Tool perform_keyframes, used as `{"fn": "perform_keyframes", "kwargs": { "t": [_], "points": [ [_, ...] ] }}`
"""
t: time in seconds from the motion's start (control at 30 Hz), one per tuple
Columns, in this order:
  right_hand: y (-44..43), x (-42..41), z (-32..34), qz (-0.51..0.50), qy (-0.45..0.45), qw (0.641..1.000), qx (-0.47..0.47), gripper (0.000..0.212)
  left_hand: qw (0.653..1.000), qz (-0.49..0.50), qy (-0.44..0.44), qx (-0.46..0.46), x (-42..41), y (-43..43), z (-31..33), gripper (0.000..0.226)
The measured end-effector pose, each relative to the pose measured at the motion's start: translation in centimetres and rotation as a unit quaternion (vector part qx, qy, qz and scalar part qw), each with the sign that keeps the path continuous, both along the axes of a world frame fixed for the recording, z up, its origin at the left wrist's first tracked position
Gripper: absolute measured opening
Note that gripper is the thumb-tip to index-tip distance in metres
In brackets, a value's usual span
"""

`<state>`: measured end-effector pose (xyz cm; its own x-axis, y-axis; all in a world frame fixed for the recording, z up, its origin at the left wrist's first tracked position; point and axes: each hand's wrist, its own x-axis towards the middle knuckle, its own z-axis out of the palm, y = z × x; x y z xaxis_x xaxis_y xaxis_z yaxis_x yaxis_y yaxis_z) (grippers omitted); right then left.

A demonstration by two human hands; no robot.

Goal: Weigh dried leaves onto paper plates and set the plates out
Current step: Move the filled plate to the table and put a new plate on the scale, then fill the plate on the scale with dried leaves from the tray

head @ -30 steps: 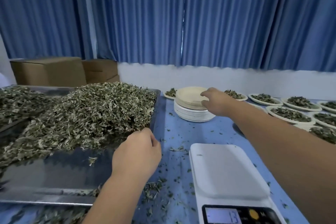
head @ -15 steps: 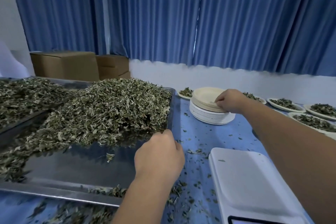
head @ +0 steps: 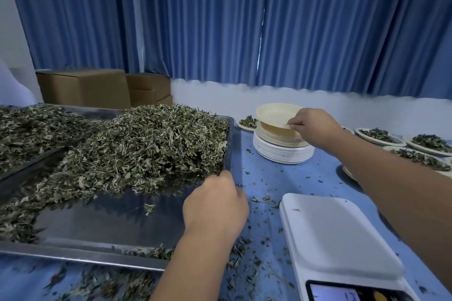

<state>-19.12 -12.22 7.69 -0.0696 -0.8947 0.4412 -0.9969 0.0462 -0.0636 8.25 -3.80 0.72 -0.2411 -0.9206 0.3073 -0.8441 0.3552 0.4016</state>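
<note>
Right hand [head: 314, 129] pinches the near rim of the top paper plate [head: 275, 115], which is tilted up, its far edge raised clear of the plate stack [head: 283, 149] beneath. Left hand [head: 215, 205] lies knuckles-up at the right rim of the metal tray [head: 110, 225], fingers curled under; whether they hold anything cannot be told. The dried leaves [head: 151, 144] are heaped across the far part of the tray, just beyond this hand. A white scale [head: 335, 234] stands near the right of the tray on the blue table [head: 281, 178], which is strewn with leaf fragments. Filled plates [head: 376, 135] lie far right.
</note>
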Motion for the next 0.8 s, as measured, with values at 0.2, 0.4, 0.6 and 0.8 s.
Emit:
{"fn": "perform_keyframes", "kwargs": {
  "t": [0.2, 0.4, 0.6, 0.8],
  "points": [
    [6.8, 2.0, -1.5, 0.087, -0.044, 0.990, -0.106, 0.017, 1.000, -0.001, 0.007, 0.003, 0.1, -0.1, -0.1, 0.019],
    [16.4, 3.7, -3.4, 0.125, -0.062, 0.988, -0.066, 0.016, 1.000, -0.001, 0.007, -0.001, 0.3, -0.2, -0.1, 0.019],
    [22.5, 3.3, -4.6, 0.138, -0.094, 0.986, 0.014, 0.021, 1.000, -0.002, 0.012, -0.001, 0.3, 0.0, -0.2, 0.018],
    [25.0, 2.4, -5.4, 0.156, -0.084, 0.982, 0.058, 0.021, 1.000, -0.007, 0.017, 0.008, 0.1, 0.4, -0.3, 0.017]
  ]
}}
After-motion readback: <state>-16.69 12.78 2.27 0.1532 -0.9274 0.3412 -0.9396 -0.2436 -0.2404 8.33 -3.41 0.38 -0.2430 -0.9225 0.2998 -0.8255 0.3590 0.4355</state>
